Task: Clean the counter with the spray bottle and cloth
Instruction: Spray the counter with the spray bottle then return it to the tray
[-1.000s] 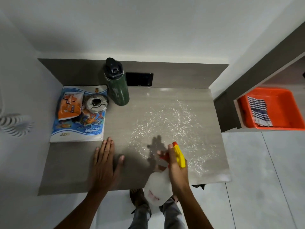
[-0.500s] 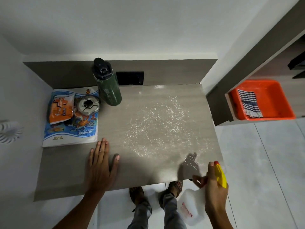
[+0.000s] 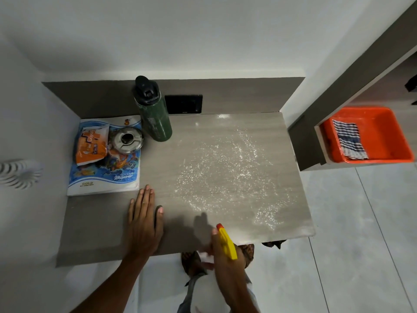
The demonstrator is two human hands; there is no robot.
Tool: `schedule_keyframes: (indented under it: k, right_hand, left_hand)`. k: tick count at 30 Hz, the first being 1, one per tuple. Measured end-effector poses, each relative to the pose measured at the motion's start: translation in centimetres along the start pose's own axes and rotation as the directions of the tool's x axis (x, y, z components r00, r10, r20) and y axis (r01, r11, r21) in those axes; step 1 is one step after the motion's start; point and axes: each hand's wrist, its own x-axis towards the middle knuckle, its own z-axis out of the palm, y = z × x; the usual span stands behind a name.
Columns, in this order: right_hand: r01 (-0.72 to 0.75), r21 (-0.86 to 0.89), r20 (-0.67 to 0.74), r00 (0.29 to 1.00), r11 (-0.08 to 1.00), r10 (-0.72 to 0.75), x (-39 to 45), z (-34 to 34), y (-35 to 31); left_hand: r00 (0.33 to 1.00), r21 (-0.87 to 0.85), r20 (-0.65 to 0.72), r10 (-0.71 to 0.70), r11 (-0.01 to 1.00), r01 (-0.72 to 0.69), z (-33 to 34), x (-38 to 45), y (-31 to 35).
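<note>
Left hand [image 3: 144, 224] lies flat, fingers spread, on the counter [image 3: 225, 136] near its front edge. Right hand [image 3: 225, 256] grips the spray bottle [image 3: 226, 243] at that edge, nozzle toward wet droplets; bottle body blurred, prob. white. Cloth [image 3: 348, 138] sits in orange tub [image 3: 383, 123], well apart, right of counter

The grey counter [image 3: 117, 227] carries a wide scatter of white droplets across its middle and right side. The spray bottle [image 3: 226, 243], white-bodied with a yellow trigger head and red nozzle tip, is held tilted at the counter's near edge, nozzle pointing over the surface. The cloth [image 3: 348, 139], blue-and-white checked, lies flat in an orange tub, well apart to the right.
</note>
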Motion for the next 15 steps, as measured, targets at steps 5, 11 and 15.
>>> schedule_keyframes:
  k: [5, 11, 15]
  right_hand:
    - [0.073, 0.021, 0.09, 0.993, 0.997, -0.075, 1.9, 2.2, -1.3]
    - [-0.006, 0.128, -0.135, 0.991, 0.992, 0.023, 5.0, 3.4, -3.5]
    - [0.073, 0.172, -0.207, 0.978, 0.982, -0.036, 6.2, 1.2, -4.8]
  left_hand:
    - [1.0, -0.007, 0.015, 0.006, 1.0, -0.006, 0.4, 0.0, -0.4]
    - [0.997, -0.008, 0.068, -0.022, 1.0, 0.023, -0.2, 0.2, -0.1]
    - [0.995, -0.018, 0.089, -0.047, 0.999, 0.049, -0.5, 0.3, 0.4]
